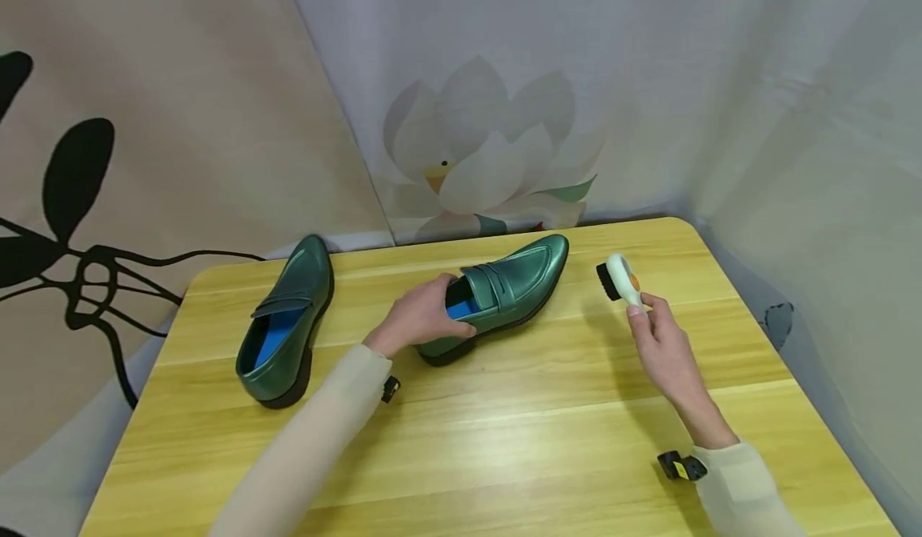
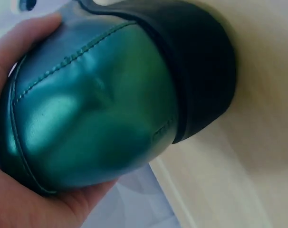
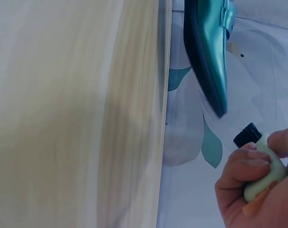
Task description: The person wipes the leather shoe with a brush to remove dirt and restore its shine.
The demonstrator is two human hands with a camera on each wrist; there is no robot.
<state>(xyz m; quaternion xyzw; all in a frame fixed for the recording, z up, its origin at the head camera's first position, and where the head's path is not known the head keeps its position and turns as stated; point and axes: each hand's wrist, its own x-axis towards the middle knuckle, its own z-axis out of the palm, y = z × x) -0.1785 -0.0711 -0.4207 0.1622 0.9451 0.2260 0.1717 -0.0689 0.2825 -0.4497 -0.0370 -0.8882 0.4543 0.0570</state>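
Observation:
My left hand [image 1: 425, 315] grips the heel end of a green loafer [image 1: 515, 281] with a blue insole, its toe pointing to the back right. Close up in the left wrist view, thumb and fingers lie on either side of the stitched green heel [image 2: 96, 104], above the black heel block [image 2: 201, 66]. On the right, my right hand [image 1: 663, 349] holds a small white shoe brush [image 1: 621, 274] by its handle, raised off the table. Its black bristles [image 3: 247, 135] face left toward the loafer's toe and stand apart from it.
A second green loafer [image 1: 291, 321] stands on the left of the wooden table [image 1: 504, 441], toe toward the back. Printed curtains [image 1: 504, 57] hang right behind the table's back edge and along its right side.

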